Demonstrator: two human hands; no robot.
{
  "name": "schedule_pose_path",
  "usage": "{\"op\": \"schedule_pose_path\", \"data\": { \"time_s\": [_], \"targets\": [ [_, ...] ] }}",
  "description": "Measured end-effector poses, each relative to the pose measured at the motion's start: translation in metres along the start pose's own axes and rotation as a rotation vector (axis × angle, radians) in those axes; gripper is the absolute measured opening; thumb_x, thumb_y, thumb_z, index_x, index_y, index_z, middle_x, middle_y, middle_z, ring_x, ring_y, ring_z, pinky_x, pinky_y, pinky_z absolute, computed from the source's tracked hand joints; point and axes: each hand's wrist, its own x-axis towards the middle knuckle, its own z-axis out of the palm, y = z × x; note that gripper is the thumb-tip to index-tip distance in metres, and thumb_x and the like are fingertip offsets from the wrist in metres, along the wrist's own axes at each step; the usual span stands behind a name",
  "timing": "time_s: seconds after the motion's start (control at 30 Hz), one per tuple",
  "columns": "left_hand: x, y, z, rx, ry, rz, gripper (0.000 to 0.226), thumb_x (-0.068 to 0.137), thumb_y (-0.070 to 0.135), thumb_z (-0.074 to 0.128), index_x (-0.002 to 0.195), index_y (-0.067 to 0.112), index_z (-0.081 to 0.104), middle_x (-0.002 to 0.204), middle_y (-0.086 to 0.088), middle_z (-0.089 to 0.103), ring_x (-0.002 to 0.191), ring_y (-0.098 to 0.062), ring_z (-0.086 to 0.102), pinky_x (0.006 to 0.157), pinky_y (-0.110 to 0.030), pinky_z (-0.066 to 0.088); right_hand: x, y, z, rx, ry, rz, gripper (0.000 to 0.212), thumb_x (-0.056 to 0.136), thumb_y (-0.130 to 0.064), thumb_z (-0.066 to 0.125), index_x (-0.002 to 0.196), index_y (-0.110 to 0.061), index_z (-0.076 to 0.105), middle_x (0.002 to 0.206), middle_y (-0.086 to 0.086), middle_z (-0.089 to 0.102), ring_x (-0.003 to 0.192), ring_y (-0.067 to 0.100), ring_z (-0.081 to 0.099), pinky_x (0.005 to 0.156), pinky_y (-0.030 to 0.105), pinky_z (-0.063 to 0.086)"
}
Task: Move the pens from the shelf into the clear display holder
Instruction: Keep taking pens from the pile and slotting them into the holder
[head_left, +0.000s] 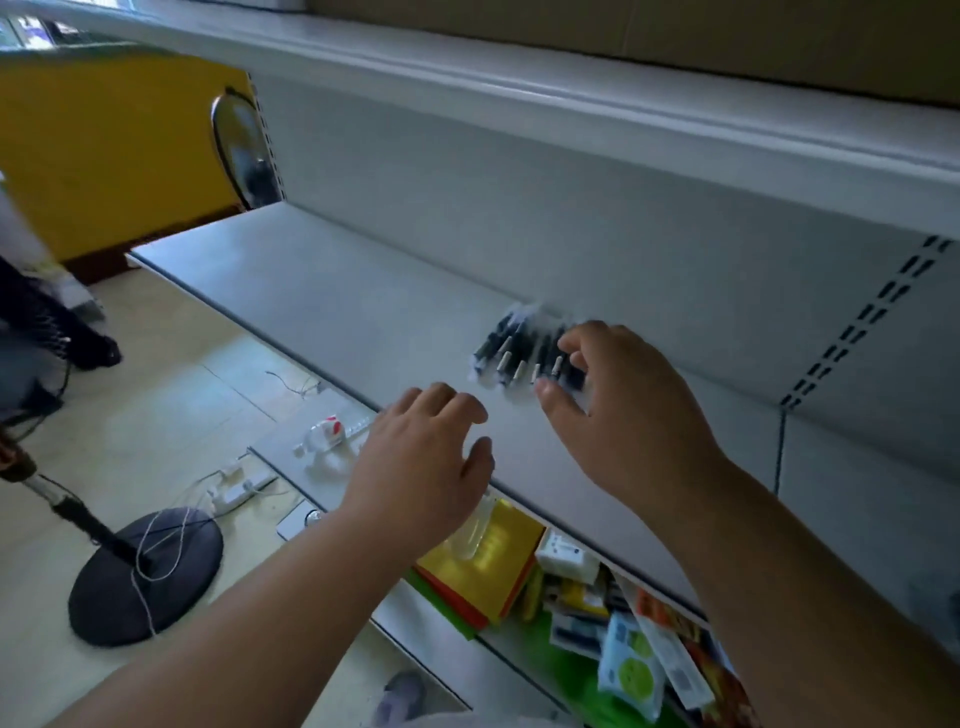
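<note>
- The black pens (524, 353) lie bunched on the grey shelf (332, 306), near its back panel.
- The right hand (618, 410) hovers over them, grip wide, thumb and fingers spread, probably to gather several at once.
- The left hand (423, 457) hangs nearby, relaxed and empty.
- No clear display holder is identifiable.

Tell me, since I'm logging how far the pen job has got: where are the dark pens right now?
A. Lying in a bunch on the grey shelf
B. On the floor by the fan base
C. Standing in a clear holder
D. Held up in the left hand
A: the pens lie bunched on the grey shelf, with the right hand spread just over them and the left hand holding nothing.
</note>
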Motion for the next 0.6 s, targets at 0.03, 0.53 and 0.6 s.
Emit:
{"op": "schedule_pose_path", "data": {
  "time_s": [0.03,0.53,0.6],
  "targets": [
    [0.012,-0.006,0.002,-0.007,-0.012,0.018,0.035,0.091,0.043,0.044,0.115,0.026,0.063,0.112,0.005,0.061,0.106,-0.02,0.055,0.09,-0.039,0.049,0.007,0.0,0.004,-0.01,0.016,0.017,0.035,0.091,-0.042,0.061,0.117,-0.021,0.054,0.11,-0.001,0.059,0.099,0.014,0.056,0.084,0.033,0.049],
    [0.147,-0.084,0.038,0.007,-0.292,0.253,0.06,0.085,0.064,0.055,0.131,0.025,0.053,0.129,0.002,0.053,0.123,-0.024,0.045,0.102,-0.036,0.034,0.06,-0.029,0.055,-0.097,0.18,0.352,0.032,0.09,-0.038,0.063,0.115,-0.021,0.054,0.105,-0.002,0.055,0.092,0.016,0.056,0.077,0.032,0.047],
    [0.152,-0.088,0.039,0.003,-0.31,0.29,0.058,0.085,0.063,0.055,0.129,0.025,0.056,0.128,0.002,0.053,0.123,-0.024,0.046,0.101,-0.036,0.036,0.06,-0.031,0.058,-0.109,0.176,0.375,0.034,0.091,-0.039,0.062,0.118,-0.022,0.054,0.108,-0.002,0.055,0.093,0.016,0.056,0.079,0.034,0.049]
  ]
}}
